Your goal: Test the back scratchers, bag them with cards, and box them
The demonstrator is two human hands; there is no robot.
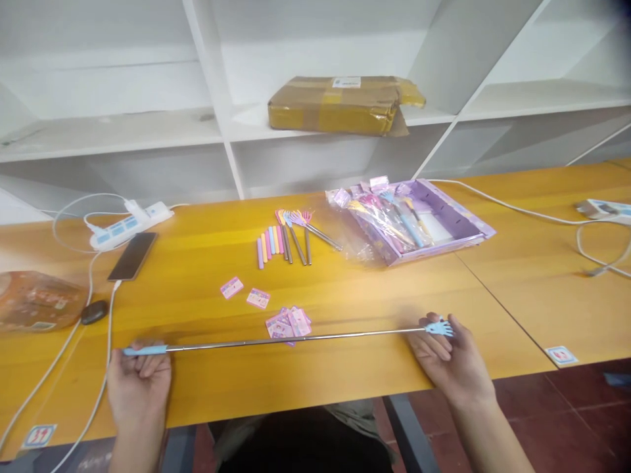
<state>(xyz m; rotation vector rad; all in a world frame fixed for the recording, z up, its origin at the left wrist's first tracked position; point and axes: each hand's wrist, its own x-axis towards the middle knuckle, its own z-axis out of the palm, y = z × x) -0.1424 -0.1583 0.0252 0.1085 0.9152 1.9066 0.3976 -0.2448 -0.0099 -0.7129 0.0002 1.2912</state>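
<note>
A telescopic back scratcher (296, 339) stretches out long between my two hands, low over the table's front part. My left hand (140, 381) grips its light blue handle. Around the light blue claw head at the other end, the fingers of my right hand (451, 361) are closed. Behind the steel rod lies a small pile of pink printed cards (288, 323), with two single cards (245, 292) farther left. Farther back, several coloured handles (270, 244) lie in a row beside several claw heads on metal rods (298, 233).
A purple box (458, 223) at the back right holds back scratchers in clear bags. At the left are a power strip (131, 225), a phone (132, 256), white cables and an orange bag (39, 301). A cardboard box (340, 105) sits on the white shelf.
</note>
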